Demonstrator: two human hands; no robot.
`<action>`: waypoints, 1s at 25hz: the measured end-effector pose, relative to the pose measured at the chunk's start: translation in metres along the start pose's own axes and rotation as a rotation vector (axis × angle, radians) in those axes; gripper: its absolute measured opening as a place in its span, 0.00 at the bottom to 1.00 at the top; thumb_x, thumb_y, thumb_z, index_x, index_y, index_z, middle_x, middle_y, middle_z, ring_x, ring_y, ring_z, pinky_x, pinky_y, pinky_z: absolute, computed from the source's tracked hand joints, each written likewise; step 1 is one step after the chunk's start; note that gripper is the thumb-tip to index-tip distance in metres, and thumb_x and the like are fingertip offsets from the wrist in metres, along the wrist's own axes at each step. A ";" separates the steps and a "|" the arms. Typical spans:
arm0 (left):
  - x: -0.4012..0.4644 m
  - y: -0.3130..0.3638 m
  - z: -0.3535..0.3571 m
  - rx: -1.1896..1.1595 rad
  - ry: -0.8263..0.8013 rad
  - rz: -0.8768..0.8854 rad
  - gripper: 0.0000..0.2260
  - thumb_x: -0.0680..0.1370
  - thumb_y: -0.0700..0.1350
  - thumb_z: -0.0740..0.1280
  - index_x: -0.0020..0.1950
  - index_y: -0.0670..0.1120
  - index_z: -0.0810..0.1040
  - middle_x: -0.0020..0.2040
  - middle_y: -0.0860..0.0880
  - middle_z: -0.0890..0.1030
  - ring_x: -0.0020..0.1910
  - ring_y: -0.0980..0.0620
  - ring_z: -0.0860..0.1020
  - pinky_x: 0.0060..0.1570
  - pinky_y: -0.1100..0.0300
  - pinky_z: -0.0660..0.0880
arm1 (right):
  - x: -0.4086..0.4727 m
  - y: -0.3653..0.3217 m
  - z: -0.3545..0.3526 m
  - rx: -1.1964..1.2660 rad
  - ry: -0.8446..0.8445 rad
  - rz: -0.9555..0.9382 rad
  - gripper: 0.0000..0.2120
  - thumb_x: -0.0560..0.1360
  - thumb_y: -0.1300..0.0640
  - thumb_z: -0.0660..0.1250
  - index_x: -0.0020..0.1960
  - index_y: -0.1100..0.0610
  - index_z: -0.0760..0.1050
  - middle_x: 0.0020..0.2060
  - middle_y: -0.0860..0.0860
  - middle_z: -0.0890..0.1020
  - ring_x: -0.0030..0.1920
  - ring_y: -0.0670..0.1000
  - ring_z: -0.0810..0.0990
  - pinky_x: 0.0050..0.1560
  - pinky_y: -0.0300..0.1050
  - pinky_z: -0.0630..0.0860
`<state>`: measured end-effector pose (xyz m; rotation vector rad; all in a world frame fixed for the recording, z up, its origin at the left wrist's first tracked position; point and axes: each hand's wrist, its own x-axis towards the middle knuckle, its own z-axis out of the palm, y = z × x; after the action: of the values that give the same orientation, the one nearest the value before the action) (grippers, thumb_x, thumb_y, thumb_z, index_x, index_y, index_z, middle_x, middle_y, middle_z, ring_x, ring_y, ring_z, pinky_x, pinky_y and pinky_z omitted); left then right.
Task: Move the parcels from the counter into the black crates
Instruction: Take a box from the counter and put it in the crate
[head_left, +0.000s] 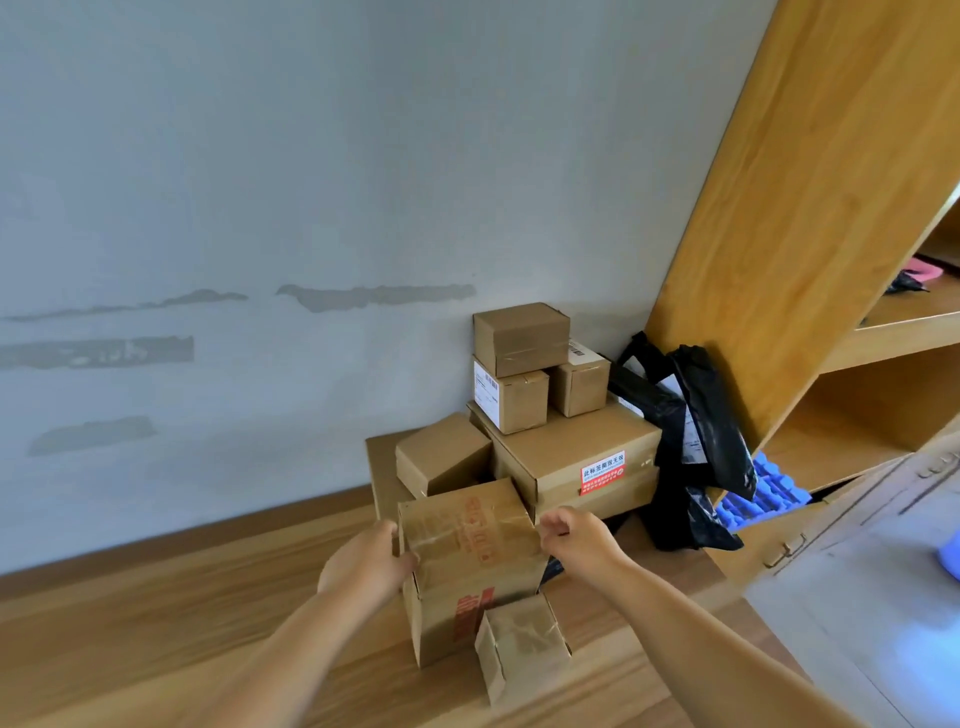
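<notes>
With both hands at the tall red-printed parcel (470, 566), which stands upright on the worktop (156, 623) at the front of the pile, the lift looks about to start. L hand (371, 561) lies flat vs. its left face, fingers fairly straight, pressing rather than wrapping. R hand (574, 535) sits at the top right edge, fingers curled; cannot tell whether they actually pinch the edge or just hover beside it.

Risks, judged from this view:
- Grip is high and side-on, nothing under the base. If the box is heavy it could slip down between the palms.
- Small taped parcel (522, 644) sits just in front, touching or nearly touching the tall one; dragging instead of lifting would shove it toward the worktop edge.
- Behind, a small brown box (441, 457) appears to lean vs. the tall parcel's back. Pulling the support away may tip it.
- Large flat box (576, 457) w/ red label carries three stacked small boxes (524, 364); a knock could topple them.
- Black poly bags (701, 431) slump beside the wooden shelf unit (805, 208); may slide once neighbours go.

Black crates not in view, so carry path unknown.
</notes>
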<state>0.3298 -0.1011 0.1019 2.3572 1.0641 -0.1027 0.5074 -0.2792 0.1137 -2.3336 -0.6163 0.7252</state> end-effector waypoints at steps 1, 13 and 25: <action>0.007 -0.003 0.002 -0.017 -0.021 0.001 0.17 0.78 0.55 0.62 0.64 0.51 0.71 0.46 0.57 0.75 0.42 0.57 0.77 0.43 0.60 0.76 | 0.008 -0.001 0.006 -0.013 -0.027 0.027 0.13 0.76 0.60 0.64 0.60 0.57 0.75 0.51 0.51 0.79 0.52 0.51 0.78 0.50 0.41 0.74; 0.017 -0.008 -0.001 -0.379 -0.242 -0.087 0.05 0.79 0.49 0.62 0.44 0.53 0.75 0.50 0.48 0.81 0.48 0.49 0.80 0.51 0.53 0.78 | 0.036 -0.017 0.033 -0.033 -0.144 0.112 0.05 0.77 0.56 0.63 0.51 0.55 0.76 0.46 0.53 0.81 0.47 0.52 0.80 0.48 0.45 0.78; -0.048 0.012 -0.115 -0.398 0.140 -0.210 0.15 0.75 0.51 0.64 0.39 0.41 0.81 0.35 0.46 0.84 0.36 0.47 0.84 0.44 0.53 0.82 | -0.014 -0.118 -0.031 0.066 -0.240 -0.220 0.07 0.77 0.55 0.64 0.46 0.57 0.78 0.41 0.52 0.82 0.42 0.51 0.83 0.43 0.43 0.82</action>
<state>0.2886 -0.0811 0.2186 1.9151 1.2659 0.1855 0.4881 -0.2166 0.2181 -2.0927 -0.9232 0.9134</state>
